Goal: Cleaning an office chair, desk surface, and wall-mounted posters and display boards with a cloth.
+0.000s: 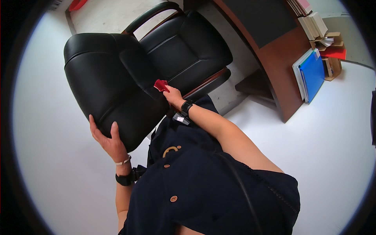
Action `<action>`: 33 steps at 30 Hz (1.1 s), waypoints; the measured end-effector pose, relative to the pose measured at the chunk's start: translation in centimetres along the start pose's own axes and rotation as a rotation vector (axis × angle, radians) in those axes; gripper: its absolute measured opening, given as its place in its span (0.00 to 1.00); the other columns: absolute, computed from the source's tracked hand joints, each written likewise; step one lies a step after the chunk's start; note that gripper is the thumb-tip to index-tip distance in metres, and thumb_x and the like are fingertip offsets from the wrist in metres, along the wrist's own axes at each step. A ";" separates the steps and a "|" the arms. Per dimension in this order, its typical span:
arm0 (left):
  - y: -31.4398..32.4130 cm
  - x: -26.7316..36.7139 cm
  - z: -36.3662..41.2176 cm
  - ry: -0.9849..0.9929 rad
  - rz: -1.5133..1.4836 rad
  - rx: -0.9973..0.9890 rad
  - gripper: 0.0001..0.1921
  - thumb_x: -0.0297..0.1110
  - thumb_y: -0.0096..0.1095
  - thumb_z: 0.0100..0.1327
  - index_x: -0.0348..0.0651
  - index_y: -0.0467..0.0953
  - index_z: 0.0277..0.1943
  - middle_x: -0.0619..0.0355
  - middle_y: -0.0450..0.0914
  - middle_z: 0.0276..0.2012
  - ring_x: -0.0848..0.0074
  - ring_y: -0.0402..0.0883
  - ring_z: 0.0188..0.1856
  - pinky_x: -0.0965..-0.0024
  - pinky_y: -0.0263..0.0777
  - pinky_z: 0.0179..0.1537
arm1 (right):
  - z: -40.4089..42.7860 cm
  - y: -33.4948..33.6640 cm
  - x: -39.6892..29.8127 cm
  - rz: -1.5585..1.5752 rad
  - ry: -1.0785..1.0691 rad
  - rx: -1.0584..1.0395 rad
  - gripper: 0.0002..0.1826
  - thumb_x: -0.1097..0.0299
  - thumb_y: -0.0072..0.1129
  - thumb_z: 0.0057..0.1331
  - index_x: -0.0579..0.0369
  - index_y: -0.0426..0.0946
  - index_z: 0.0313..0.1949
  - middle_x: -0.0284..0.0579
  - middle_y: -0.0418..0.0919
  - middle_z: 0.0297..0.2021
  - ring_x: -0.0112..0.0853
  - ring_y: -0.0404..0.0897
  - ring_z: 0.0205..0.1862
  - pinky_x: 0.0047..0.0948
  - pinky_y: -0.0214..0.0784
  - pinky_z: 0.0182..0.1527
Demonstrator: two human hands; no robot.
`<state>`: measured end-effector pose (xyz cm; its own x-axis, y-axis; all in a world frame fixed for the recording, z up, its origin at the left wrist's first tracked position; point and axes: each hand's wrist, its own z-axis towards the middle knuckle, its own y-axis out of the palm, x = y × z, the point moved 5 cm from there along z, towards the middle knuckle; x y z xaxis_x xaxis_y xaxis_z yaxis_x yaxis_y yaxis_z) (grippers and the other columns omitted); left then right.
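Note:
A black leather office chair (117, 76) with padded armrests stands before me, its backrest towards the left and its seat (191, 50) beyond. My left hand (108, 139) rests on the near left edge of the backrest, fingers spread, holding nothing loose. In my right hand (173, 95) is a crumpled red cloth (161, 85), held against the lower side of the backrest, near where it meets the seat. The fingers of that hand are partly hidden by the cloth.
A curved brown wooden desk (279, 73) with a dark desk mat (258, 20) stands at the right. On it are a blue folder (312, 76), stacked books (312, 26) and a small wooden organiser (333, 70). A red object (77, 4) lies at the top left.

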<state>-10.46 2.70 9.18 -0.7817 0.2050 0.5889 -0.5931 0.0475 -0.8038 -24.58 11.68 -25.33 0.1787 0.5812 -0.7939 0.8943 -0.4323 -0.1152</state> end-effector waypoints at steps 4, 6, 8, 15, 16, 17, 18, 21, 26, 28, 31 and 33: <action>0.3 0.5 -0.1 -0.012 -0.010 -0.007 0.34 0.33 0.61 0.66 0.39 0.58 0.73 0.47 0.58 0.72 0.59 0.57 0.73 0.59 0.48 0.73 | 1.9 -2.4 2.0 0.121 0.225 -0.164 0.19 0.75 0.61 0.50 0.55 0.81 0.45 0.49 0.83 0.30 0.40 0.83 0.33 0.36 0.71 0.37; 0.2 0.3 -0.1 -0.034 -0.041 -0.005 0.34 0.33 0.60 0.66 0.39 0.58 0.73 0.48 0.59 0.72 0.60 0.57 0.73 0.60 0.48 0.73 | 3.8 -3.9 3.1 0.257 0.280 -0.187 0.16 0.75 0.60 0.52 0.56 0.80 0.42 0.47 0.82 0.28 0.37 0.81 0.29 0.34 0.69 0.32; 0.7 0.5 -0.1 -0.085 -0.075 0.005 0.34 0.32 0.60 0.66 0.39 0.57 0.73 0.48 0.60 0.72 0.60 0.59 0.72 0.60 0.48 0.73 | 6.3 -6.7 3.7 0.525 0.341 -0.139 0.09 0.75 0.57 0.54 0.58 0.79 0.36 0.41 0.78 0.22 0.28 0.75 0.20 0.27 0.64 0.22; 2.1 0.4 0.6 -0.211 0.065 0.057 0.33 0.33 0.59 0.69 0.39 0.57 0.73 0.49 0.59 0.73 0.62 0.56 0.74 0.60 0.46 0.74 | 17.5 -28.1 10.4 -0.036 0.260 0.612 0.12 0.64 0.56 0.65 0.62 0.76 0.36 0.49 0.80 0.29 0.37 0.80 0.28 0.38 0.69 0.31; 1.6 0.1 0.2 -0.220 0.094 0.063 0.33 0.33 0.59 0.69 0.39 0.56 0.74 0.49 0.58 0.73 0.62 0.56 0.74 0.60 0.46 0.74 | 17.8 -29.4 10.6 -0.110 0.304 0.686 0.14 0.63 0.56 0.64 0.65 0.76 0.38 0.55 0.80 0.31 0.46 0.80 0.34 0.44 0.69 0.38; 1.4 -0.2 0.0 -0.225 0.099 0.059 0.34 0.33 0.59 0.69 0.39 0.55 0.74 0.49 0.57 0.74 0.61 0.56 0.74 0.60 0.46 0.74 | 18.4 -31.9 11.9 -0.168 0.330 0.665 0.18 0.61 0.53 0.65 0.65 0.77 0.45 0.60 0.81 0.40 0.51 0.80 0.45 0.46 0.69 0.48; 0.5 -0.6 -0.7 -0.254 0.101 0.070 0.34 0.33 0.59 0.69 0.39 0.53 0.75 0.48 0.56 0.74 0.62 0.55 0.75 0.60 0.45 0.74 | 18.1 -32.0 12.0 -0.231 0.358 0.666 0.21 0.58 0.50 0.68 0.65 0.76 0.48 0.64 0.80 0.45 0.55 0.78 0.50 0.48 0.67 0.53; 0.7 -0.2 -0.4 -0.271 0.144 0.044 0.34 0.32 0.55 0.70 0.39 0.51 0.75 0.48 0.54 0.75 0.61 0.55 0.75 0.59 0.44 0.74 | 19.0 -35.7 15.7 -0.264 0.642 0.638 0.27 0.54 0.45 0.71 0.64 0.72 0.59 0.64 0.74 0.59 0.56 0.71 0.61 0.46 0.62 0.63; -0.3 -0.7 -1.4 -0.380 0.322 0.078 0.37 0.38 0.55 0.68 0.40 0.49 0.75 0.47 0.53 0.74 0.60 0.56 0.74 0.57 0.45 0.74 | 21.5 -33.5 17.0 -0.322 0.637 0.685 0.28 0.52 0.44 0.73 0.59 0.68 0.64 0.63 0.74 0.59 0.56 0.72 0.61 0.48 0.62 0.63; -0.7 -1.0 -1.7 -0.456 0.381 0.097 0.40 0.45 0.56 0.65 0.41 0.49 0.76 0.47 0.54 0.74 0.58 0.56 0.74 0.57 0.45 0.74 | 23.1 -32.5 16.8 -0.455 0.602 0.773 0.28 0.53 0.43 0.73 0.57 0.66 0.65 0.62 0.72 0.61 0.56 0.70 0.62 0.48 0.60 0.65; -1.2 -1.2 -2.4 -0.478 0.496 0.155 0.41 0.55 0.56 0.67 0.46 0.50 0.76 0.47 0.55 0.74 0.57 0.60 0.72 0.55 0.53 0.72 | 27.1 -32.1 15.8 -0.424 0.565 0.747 0.28 0.56 0.42 0.73 0.54 0.62 0.68 0.60 0.66 0.65 0.57 0.65 0.66 0.50 0.54 0.68; -2.7 -1.6 -2.6 -0.413 0.579 0.097 0.43 0.60 0.57 0.66 0.47 0.51 0.75 0.47 0.57 0.73 0.56 0.62 0.71 0.54 0.57 0.71 | 31.5 -31.5 13.0 -0.591 0.254 0.729 0.27 0.56 0.42 0.73 0.57 0.64 0.67 0.61 0.66 0.65 0.56 0.63 0.67 0.48 0.53 0.69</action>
<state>-7.17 4.76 10.18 -0.9737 -0.2169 0.0696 -0.0606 -0.0479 -0.9970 -63.36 11.17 -50.85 -0.0583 0.9362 -0.3467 0.4095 -0.2943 -0.8635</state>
